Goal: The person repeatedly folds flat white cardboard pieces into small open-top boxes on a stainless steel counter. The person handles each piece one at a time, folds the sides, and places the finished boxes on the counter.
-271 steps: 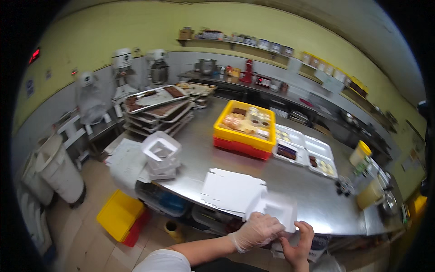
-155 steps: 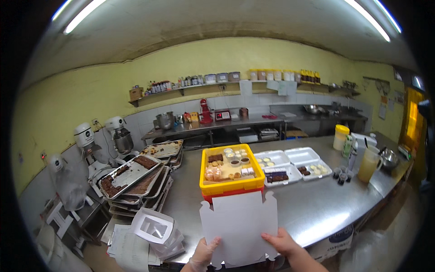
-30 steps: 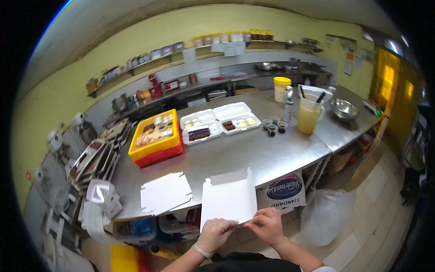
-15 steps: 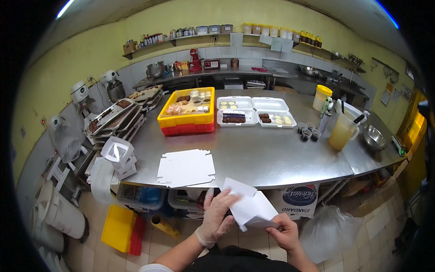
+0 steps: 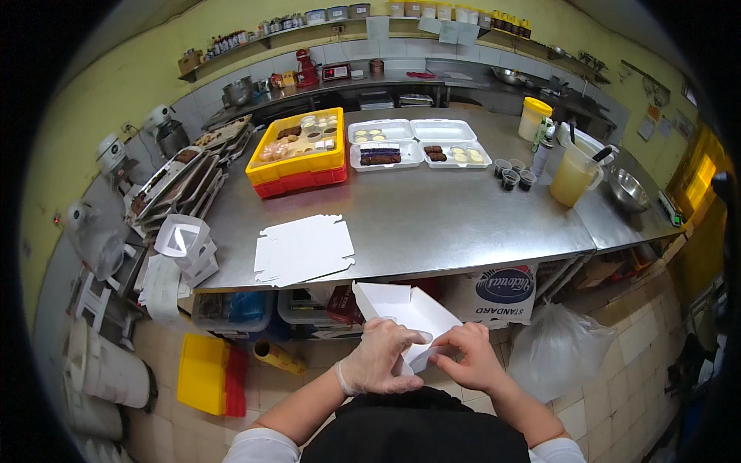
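I hold a partly folded white cardboard box (image 5: 421,309) in front of me, just off the table's near edge. Its walls stand up at an angle around an open inside. My left hand (image 5: 378,356), in a clear glove, grips the near left side with thumb and fingers. Bare and bent at the fingers, my right hand (image 5: 469,356) pinches the near right corner; some fingertips are hidden behind the cardboard. On the steel table (image 5: 432,231) lies a stack of flat white box blanks (image 5: 305,248). Several folded white boxes (image 5: 185,241) stand at the table's left corner.
A yellow crate (image 5: 309,163) of sweets sits on a red one. Two open foam containers (image 5: 386,143) (image 5: 457,145) hold brownies and pale round treats. To the right are lidded sauce cups (image 5: 509,180), a pitcher (image 5: 570,181) and a steel bowl (image 5: 629,190). Stacked trays (image 5: 174,189) crowd the left.
My left hand has come in from beside the cardboard to grip its near end. The cardboard's walls are now raised into a box form. My view has tilted down.
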### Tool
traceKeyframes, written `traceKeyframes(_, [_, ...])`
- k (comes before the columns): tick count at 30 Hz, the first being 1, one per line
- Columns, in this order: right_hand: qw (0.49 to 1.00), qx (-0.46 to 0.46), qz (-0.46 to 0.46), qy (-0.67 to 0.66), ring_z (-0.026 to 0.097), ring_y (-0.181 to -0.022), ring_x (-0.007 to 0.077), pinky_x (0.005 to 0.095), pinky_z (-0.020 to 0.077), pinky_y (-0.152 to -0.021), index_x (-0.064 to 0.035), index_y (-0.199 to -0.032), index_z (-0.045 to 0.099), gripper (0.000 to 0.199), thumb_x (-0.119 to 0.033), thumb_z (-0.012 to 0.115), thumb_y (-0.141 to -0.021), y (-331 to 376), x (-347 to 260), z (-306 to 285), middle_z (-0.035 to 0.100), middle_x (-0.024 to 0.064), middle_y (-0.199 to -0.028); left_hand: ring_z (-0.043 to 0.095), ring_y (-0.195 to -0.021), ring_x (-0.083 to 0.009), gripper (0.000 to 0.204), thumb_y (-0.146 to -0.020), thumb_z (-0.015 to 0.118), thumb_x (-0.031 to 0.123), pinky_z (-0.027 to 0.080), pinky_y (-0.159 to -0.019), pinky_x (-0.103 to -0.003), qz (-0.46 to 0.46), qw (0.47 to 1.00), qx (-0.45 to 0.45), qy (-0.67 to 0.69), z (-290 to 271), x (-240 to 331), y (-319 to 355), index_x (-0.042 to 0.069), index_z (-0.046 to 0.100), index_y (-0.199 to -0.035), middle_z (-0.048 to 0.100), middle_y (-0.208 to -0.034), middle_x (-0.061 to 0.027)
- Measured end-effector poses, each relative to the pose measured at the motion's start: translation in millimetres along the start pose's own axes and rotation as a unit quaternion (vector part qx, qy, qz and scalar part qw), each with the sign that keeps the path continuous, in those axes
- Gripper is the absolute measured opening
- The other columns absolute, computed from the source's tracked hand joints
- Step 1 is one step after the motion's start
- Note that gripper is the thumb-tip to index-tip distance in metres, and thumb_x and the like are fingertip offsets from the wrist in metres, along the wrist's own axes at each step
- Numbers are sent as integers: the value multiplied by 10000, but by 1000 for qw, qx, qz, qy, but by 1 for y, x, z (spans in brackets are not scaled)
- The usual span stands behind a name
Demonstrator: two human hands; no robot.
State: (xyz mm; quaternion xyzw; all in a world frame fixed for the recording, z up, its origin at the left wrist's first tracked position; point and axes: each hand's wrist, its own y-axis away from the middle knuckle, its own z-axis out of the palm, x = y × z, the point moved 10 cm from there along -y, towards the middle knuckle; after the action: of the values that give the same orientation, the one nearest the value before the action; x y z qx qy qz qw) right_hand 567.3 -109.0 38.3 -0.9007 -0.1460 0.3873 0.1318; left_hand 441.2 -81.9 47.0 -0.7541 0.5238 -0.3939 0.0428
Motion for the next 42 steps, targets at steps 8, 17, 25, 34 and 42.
traceKeyframes(8, [998,-8,-18,-62,520,-795,164,355,276,-842,-141,-876,660,68,-195,619,-873,-17,-28,5,575,-21,-776,458,-691,-185,449,-728,668,250,316,-807,-355,-3,955,268,-128,-51,12,14,91,491,-1108,440,-753,-20])
traceKeyframes(17, [996,61,-55,24,496,-762,178,394,277,-872,-127,-787,651,55,-167,644,-824,-25,-55,-4,562,-18,-729,469,-778,-194,549,-781,618,248,303,-769,-365,35,962,158,-219,-47,34,4,194,496,-1313,469,-810,-16])
traceKeyframes(25, [987,50,-117,100,525,-770,185,412,293,-888,-142,-792,691,50,-154,646,-809,-27,-76,2,587,-23,-747,481,-919,-231,563,-874,516,402,285,-824,-385,14,975,49,-218,-36,15,2,167,442,-1380,519,-925,-54])
traceKeyframes(34, [792,242,51,-559,555,-796,128,282,425,-751,-1,-1001,628,197,-153,543,-909,-5,31,-30,623,52,-885,454,-1204,-210,705,-931,391,608,336,-1024,-351,-313,772,328,445,-40,-102,51,13,404,-1308,505,-1243,-117])
traceKeyframes(42, [689,290,214,-629,568,-984,192,343,420,-891,-82,-1018,592,248,-284,518,-894,16,127,15,615,43,-985,537,-928,-123,143,-934,528,202,417,-820,-265,-197,898,46,390,1,-69,21,88,568,-1010,573,-985,-21])
